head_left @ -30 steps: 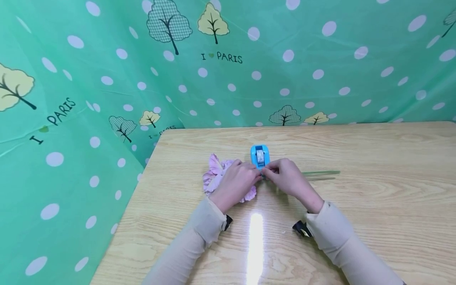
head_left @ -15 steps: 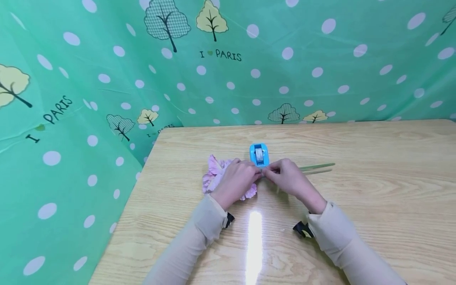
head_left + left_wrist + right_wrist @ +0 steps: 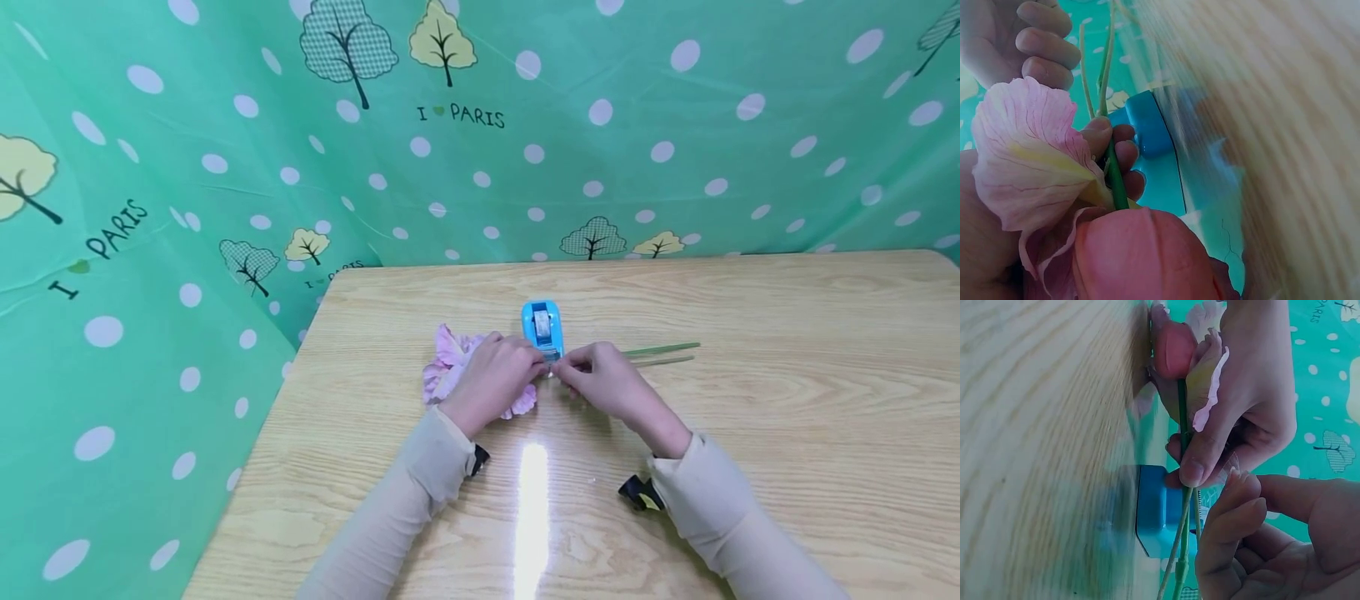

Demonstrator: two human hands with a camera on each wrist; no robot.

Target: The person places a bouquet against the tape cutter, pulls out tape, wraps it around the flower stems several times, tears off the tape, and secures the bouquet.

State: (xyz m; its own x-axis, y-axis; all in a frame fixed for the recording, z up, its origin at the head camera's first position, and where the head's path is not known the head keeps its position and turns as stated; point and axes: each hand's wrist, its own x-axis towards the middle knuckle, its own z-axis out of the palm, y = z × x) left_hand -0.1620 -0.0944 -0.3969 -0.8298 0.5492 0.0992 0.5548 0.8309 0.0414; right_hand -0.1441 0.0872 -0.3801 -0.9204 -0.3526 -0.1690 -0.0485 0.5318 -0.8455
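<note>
My left hand point(image 3: 497, 379) rests on a bunch of pink artificial flowers point(image 3: 447, 372) on the wooden table. It grips their green stems point(image 3: 1114, 178) just behind the blooms, beside a pink bud point(image 3: 1172, 349) and a pale petal point(image 3: 1022, 165). The stems point(image 3: 662, 353) run right, under my right hand point(image 3: 602, 382). That hand's fingers point(image 3: 1230, 515) are curled against the stems, in front of a blue tape dispenser point(image 3: 542, 327). They seem to pinch a clear bit of tape point(image 3: 1231, 464). The dispenser point(image 3: 1155, 509) stands just behind both hands.
The light wooden table point(image 3: 787, 400) ends at its left edge point(image 3: 262, 433). A green spotted cloth point(image 3: 225, 167) hangs behind and to the left. A bright streak of glare point(image 3: 531, 517) lies on the table between my forearms.
Both hands stay together at the dispenser's front. The right hand has drawn slightly towards me. The stems' far ends have shifted a little farther from me.
</note>
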